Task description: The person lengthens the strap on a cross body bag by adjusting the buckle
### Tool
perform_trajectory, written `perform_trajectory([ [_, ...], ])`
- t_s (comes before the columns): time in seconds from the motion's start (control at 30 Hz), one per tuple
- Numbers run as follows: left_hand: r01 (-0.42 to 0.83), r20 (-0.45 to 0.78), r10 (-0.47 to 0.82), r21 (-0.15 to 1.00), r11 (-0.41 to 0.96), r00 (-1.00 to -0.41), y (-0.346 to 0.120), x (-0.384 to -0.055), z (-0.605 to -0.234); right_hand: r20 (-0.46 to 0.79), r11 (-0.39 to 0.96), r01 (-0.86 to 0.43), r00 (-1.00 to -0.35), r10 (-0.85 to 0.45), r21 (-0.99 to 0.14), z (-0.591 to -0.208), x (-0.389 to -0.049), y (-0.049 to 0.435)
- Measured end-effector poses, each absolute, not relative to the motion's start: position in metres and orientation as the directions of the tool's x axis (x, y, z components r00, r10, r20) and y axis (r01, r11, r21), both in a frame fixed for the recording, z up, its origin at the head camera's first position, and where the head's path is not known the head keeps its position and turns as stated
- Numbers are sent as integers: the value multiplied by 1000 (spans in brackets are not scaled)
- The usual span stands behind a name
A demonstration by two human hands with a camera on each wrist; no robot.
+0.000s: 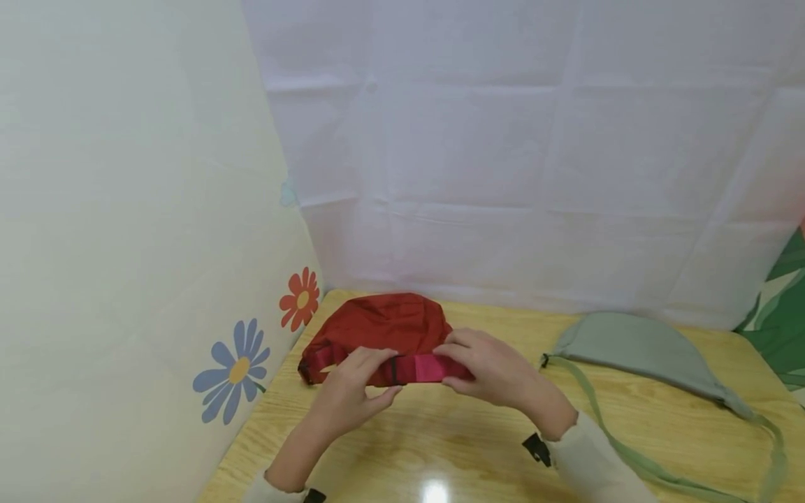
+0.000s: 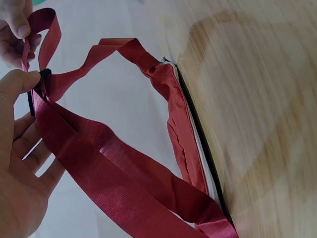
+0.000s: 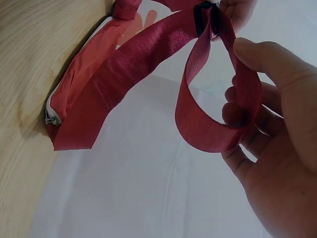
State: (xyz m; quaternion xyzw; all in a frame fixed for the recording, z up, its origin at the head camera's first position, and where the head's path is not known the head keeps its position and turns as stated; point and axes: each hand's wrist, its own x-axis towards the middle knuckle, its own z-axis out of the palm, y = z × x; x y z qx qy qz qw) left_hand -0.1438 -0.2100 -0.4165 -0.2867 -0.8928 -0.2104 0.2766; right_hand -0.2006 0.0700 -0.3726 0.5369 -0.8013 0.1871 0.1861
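A red waist bag [image 1: 390, 318] lies at the back left of the wooden table, its zip showing along the lower edge in both wrist views. Its dark red strap [image 2: 106, 173] is lifted off in front of it. My left hand [image 1: 349, 391] pinches the strap at a black slider buckle [image 3: 202, 20], thumb on top. With thumb and fingers, my right hand [image 1: 490, 367] holds a loop of the strap [image 3: 213, 134] that comes out of the buckle.
A grey-green bag [image 1: 641, 356] rests at the right of the table, its long strap [image 1: 660, 471] curving toward the front edge. White cloth [image 1: 453, 154] hangs behind the table. A wall covering with printed flowers [image 1: 239, 370] stands along the left side.
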Motion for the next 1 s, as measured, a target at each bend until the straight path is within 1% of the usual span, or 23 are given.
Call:
perform_trajectory([
  [0.2, 634, 613, 403, 215, 743, -680, -219, -143, -419, 491, 365, -925, -367, -790, -105, -372, -200, 72],
  [0.47, 631, 609, 404, 212, 746, -682, -228, -142, -422, 491, 355, -930, -356, -795, -99, -373, -201, 75],
  [0.83, 593, 586, 378, 229, 772, -717, -233, -140, -426, 501, 354, -929, -358, -788, -107, -375, -202, 80],
  [1.0, 605, 595, 389, 215, 766, -703, -234, -141, -426, 486, 365, -924, -373, -790, -116, -376, -203, 80],
])
